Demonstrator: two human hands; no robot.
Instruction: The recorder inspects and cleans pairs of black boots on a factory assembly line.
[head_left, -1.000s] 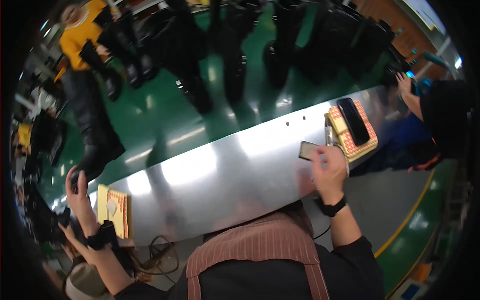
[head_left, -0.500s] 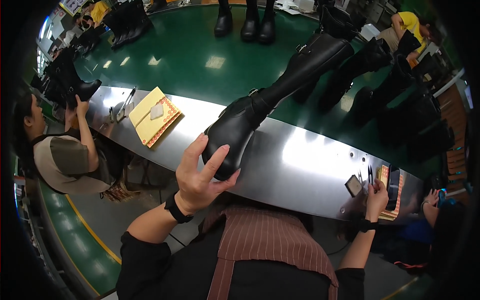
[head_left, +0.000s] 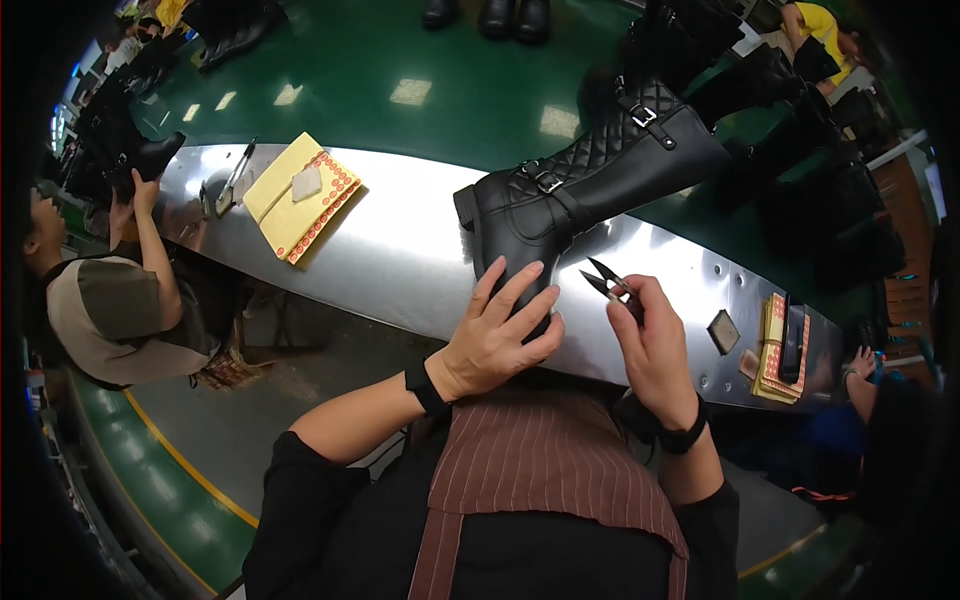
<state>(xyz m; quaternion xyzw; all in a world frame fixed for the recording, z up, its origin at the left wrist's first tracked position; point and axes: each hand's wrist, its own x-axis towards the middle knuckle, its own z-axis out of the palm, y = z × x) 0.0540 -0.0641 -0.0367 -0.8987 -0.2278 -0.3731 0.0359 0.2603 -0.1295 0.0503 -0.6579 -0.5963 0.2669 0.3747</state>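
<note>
A tall black leather boot (head_left: 640, 165) lies tilted across the metal edge of the bench, its shaft pointing to the far right. Quilting and two buckled straps show on its upturned side. My left hand (head_left: 500, 330) is wrapped over the toe, fingers spread along the leather. Close beside the boot, my right hand (head_left: 655, 345) grips a pair of dark thread snips (head_left: 610, 284), their blades parted and pointing toward the boot. The blades are apart from the leather.
A yellow pad with red printed marks (head_left: 300, 200) carries a pale block (head_left: 306, 182) at left. At right are a small block (head_left: 722, 332) and a stack of cards (head_left: 775, 350) under a phone (head_left: 793, 343). More boots (head_left: 800, 210) stand beyond; a co-worker (head_left: 110, 315) sits at left.
The boot has turned over onto its side, showing its quilting. My right hand has come from the far right to the boot with the snips. The left hand has moved right with the toe.
</note>
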